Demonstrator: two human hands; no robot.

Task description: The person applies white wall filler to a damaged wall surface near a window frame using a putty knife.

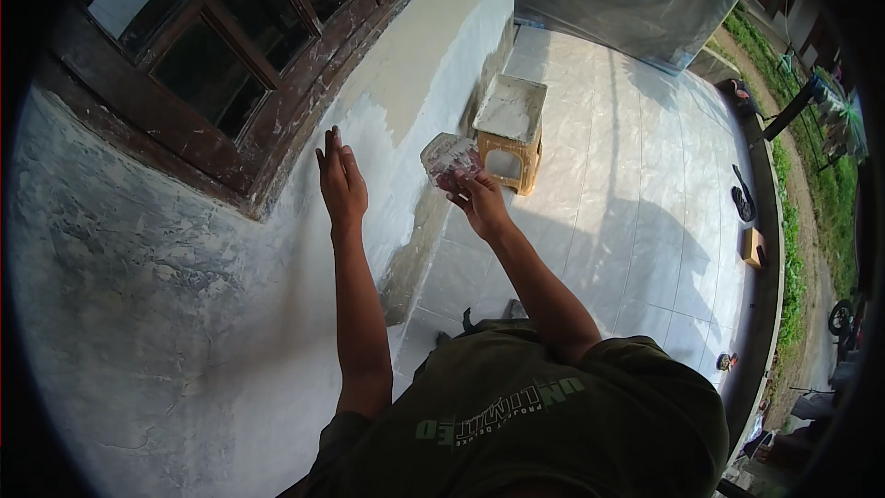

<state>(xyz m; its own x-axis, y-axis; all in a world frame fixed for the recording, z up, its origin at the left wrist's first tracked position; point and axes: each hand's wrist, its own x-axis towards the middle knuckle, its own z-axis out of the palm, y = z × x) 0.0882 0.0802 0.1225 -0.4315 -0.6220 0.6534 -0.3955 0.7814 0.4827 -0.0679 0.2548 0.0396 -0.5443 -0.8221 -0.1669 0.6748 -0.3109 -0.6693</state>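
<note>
1. Two bare hands were raised in front of the person. The left hand (343,186) was held nearly flat, fingers extended and close together, with nothing visible in its grasp. It was beside the plastered wall (277,314), near the lower corner of the wooden window frame (241,166); whether it touched the wall, I could not tell.

2. The right hand (477,198) was closed in a pinch, thumb against fingers, on a flat spreader (446,153) smeared with white. Gripping one edge probably kept most of the broad face free. The spreader was between the wall and the near left corner of the plastic stool (525,162); any contact with the stool was unclear.

3. One rectangular tray (505,136) sat on the stool, its rim reaching about to the seat's edges. The stool likely served to lift it off the tiled floor (636,148) and within easier reach.

4. Some white paste (510,109) lay across the tray's bottom, with pale smears along the inner sides; its depth could not be judged.

5. The stool stood near the floor's wall-side edge, apparently to keep the tray close by. At the floor's opposite edge was a small tan box (753,247), its contents not discernible.
</note>
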